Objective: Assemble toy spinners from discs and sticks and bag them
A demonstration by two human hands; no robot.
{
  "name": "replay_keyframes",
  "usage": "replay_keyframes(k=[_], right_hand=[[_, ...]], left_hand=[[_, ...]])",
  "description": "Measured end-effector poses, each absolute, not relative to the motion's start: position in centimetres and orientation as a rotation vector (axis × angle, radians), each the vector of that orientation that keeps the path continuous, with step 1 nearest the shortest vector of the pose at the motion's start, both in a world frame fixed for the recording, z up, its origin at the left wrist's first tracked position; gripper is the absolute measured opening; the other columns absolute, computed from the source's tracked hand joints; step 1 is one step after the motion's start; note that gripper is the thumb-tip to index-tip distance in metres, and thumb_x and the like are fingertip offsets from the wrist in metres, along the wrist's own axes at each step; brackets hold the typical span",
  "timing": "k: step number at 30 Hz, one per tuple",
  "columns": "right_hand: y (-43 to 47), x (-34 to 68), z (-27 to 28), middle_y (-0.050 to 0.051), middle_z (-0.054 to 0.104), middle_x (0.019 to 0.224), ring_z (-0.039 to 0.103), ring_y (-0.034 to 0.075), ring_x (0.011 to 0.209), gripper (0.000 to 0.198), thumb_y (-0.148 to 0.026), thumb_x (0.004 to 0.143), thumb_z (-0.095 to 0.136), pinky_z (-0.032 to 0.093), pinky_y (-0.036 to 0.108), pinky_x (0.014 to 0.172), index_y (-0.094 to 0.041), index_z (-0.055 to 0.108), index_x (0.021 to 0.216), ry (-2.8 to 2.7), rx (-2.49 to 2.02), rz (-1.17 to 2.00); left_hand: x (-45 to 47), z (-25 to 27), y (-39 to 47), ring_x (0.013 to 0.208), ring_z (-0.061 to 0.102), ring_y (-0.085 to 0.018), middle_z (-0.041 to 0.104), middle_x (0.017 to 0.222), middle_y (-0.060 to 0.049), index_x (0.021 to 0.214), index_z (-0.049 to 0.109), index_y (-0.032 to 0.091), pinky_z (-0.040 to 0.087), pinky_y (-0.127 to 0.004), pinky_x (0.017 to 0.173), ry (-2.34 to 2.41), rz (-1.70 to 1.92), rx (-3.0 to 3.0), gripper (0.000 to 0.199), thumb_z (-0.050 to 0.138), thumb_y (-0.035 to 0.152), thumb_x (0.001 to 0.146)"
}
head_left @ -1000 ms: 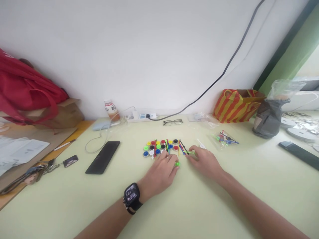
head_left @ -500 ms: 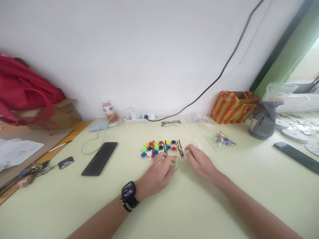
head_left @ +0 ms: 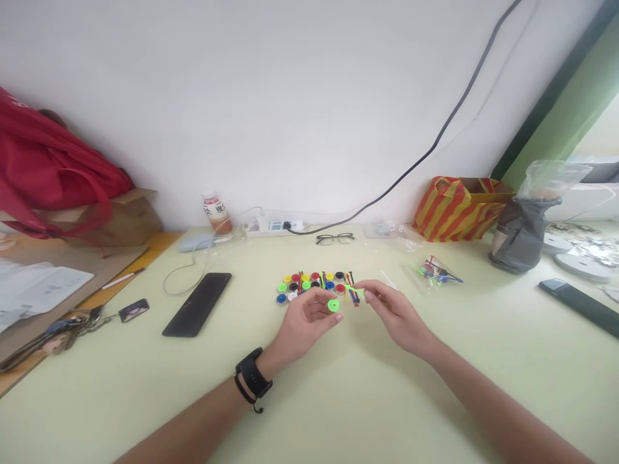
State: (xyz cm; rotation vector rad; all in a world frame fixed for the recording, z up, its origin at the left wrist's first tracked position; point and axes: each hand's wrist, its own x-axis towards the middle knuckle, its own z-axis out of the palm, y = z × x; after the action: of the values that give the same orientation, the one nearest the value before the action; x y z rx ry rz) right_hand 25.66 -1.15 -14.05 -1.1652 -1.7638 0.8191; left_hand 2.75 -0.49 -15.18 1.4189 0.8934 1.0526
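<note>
White wall [head_left: 242, 116] rose behind a pale green tabletop [head_left: 348, 406]. Far left, a bulky red bag [head_left: 53, 167] lay on a cardboard box [head_left: 123, 219]; to the right, a red-and-yellow striped bag [head_left: 459, 209] stood near the wall, with a dark gray bag [head_left: 520, 238] just beside it. From the near side reached the left hand [head_left: 304, 325], curled, and the right hand [head_left: 399, 316], its fingers pinched together. Left of them lay a flat black slab [head_left: 197, 305]. Toward the wall stood a labeled bottle [head_left: 215, 209], and folded-out glasses [head_left: 335, 239] rested beyond the hands. Round pieces [head_left: 293, 287] in several colors were laid in rows, partly hidden behind the left hand, with thin colored sticks [head_left: 351, 280] between and beside them. The right hand gripped one end of a bright green stick [head_left: 355, 290], its other end pointing left. Near that end, apart from it, a green disc [head_left: 333, 305] was grasped between the left thumb and fingers.
</note>
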Motion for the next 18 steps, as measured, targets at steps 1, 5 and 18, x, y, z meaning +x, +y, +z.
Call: replay_keyframes(k=[1, 5, 18], right_hand=[[-1.2, 25.7, -14.2, 0.006, 0.07, 0.105, 0.066, 0.023, 0.097, 0.029, -0.044, 0.105, 0.045, 0.054, 0.038, 0.09, -0.026, 0.065, 0.116, -1.746, -1.169, 0.85], [-1.3, 25.5, -14.5, 0.008, 0.069, 0.11, 0.067, 0.023, 0.098, 0.029, -0.044, 0.104, 0.049, 0.057, 0.038, 0.088, -0.027, 0.062, 0.123, -1.696, -1.098, 0.982], [-2.8, 24.1, -14.2, 0.006, 0.07, 0.103, 0.069, 0.022, 0.096, 0.013, -0.038, 0.102, 0.058, 0.057, 0.037, 0.087, -0.026, 0.061, 0.107, -1.826, -0.976, 0.918]], left_hand=[[2.8, -15.2, -0.5, 0.093, 0.072, -0.019, 0.073, 0.11, -0.008, 0.104, 0.068, 0.019, 0.061, -0.033, 0.086, 0.892, 1.058, 1.414, 0.034, 0.087, 0.033, 0.079], [2.9, -15.0, -0.7, 0.097, 0.072, -0.021, 0.073, 0.109, -0.009, 0.108, 0.069, 0.018, 0.062, -0.038, 0.091, 0.882, 1.065, 1.426, 0.034, 0.085, 0.031, 0.081], [3.1, -14.9, -1.4, 0.106, 0.073, -0.023, 0.077, 0.113, -0.008, 0.114, 0.072, 0.02, 0.06, -0.039, 0.098, 0.817, 1.022, 1.722, 0.02, 0.069, 0.03, 0.097]])
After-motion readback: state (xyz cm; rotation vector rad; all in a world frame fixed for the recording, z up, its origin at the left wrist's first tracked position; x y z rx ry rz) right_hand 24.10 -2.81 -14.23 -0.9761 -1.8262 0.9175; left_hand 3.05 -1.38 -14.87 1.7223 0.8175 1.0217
